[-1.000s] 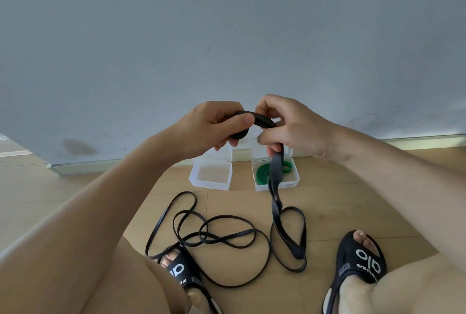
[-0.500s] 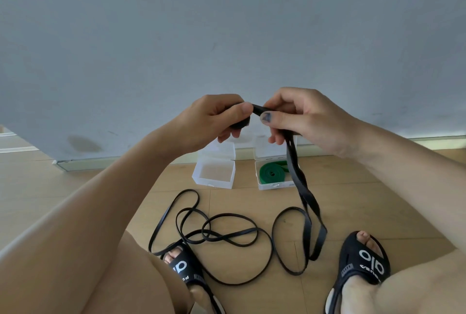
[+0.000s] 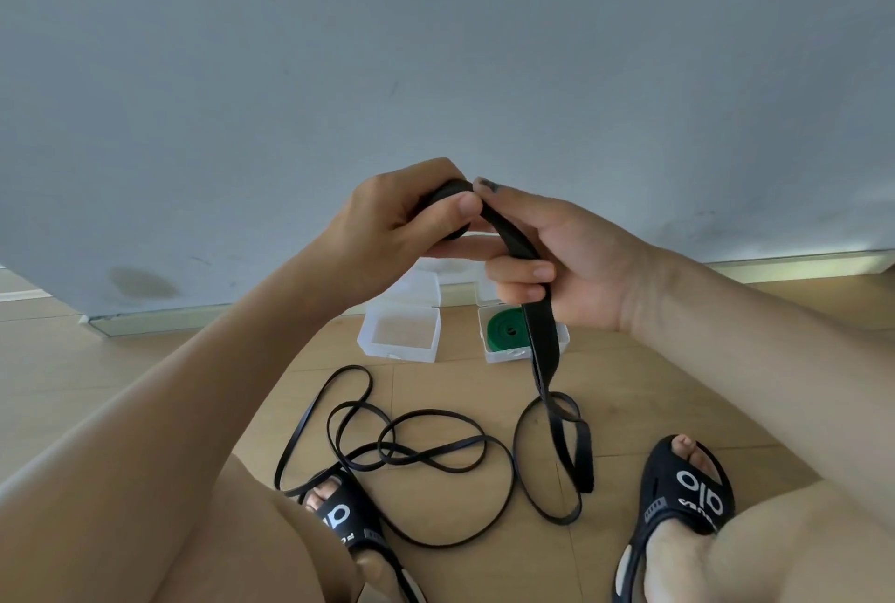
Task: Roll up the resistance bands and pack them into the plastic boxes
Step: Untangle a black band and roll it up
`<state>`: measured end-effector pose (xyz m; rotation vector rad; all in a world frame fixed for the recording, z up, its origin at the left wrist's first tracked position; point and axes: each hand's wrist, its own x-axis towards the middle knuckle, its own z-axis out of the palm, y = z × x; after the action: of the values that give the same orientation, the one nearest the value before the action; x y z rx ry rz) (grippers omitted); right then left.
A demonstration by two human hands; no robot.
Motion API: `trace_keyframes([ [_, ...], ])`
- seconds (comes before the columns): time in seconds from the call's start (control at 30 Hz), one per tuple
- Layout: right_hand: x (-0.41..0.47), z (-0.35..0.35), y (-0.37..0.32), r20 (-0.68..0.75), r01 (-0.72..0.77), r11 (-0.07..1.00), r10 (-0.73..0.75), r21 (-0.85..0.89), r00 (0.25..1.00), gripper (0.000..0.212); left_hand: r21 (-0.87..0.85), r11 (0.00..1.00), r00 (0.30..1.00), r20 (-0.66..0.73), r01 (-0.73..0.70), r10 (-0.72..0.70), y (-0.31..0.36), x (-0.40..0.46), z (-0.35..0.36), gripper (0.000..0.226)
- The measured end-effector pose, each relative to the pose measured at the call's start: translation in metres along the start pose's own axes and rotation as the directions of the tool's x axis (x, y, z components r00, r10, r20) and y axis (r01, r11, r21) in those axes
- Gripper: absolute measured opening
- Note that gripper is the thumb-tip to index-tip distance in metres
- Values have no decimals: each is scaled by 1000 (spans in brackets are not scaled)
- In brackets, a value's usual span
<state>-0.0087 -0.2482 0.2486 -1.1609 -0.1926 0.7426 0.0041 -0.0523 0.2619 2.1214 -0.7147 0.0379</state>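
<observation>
Both hands hold the black band above the empty box: left hand pinching the small roll, right hand curled round the strap. Loose loops trailing toward the sandal could snag and unwind it.

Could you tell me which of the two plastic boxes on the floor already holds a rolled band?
The right box: a rolled green band lies inside, while the left box holds none.
</observation>
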Motion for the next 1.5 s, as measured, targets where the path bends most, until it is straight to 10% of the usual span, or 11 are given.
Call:
trace_keyframes([
  [0.5,6,-5,18,-198,-79,975,38,-205,979,46,356,925,980,185,-136,73,-4,-2,-4,25],
  [0.77,-3,-8,1,35,-77,996,78,-40,996,33,177,979,995,30,-100,96,-2,-2,-3,16],
  [1.03,8,-11,15,-138,-109,938,66,-330,988,36,277,960,980,198,-45,-11,-5,-6,-5,32],
  [1.5,4,-10,6,-86,-73,975,56,-208,995,23,216,976,978,199,16,-60,-3,-8,-9,30],
])
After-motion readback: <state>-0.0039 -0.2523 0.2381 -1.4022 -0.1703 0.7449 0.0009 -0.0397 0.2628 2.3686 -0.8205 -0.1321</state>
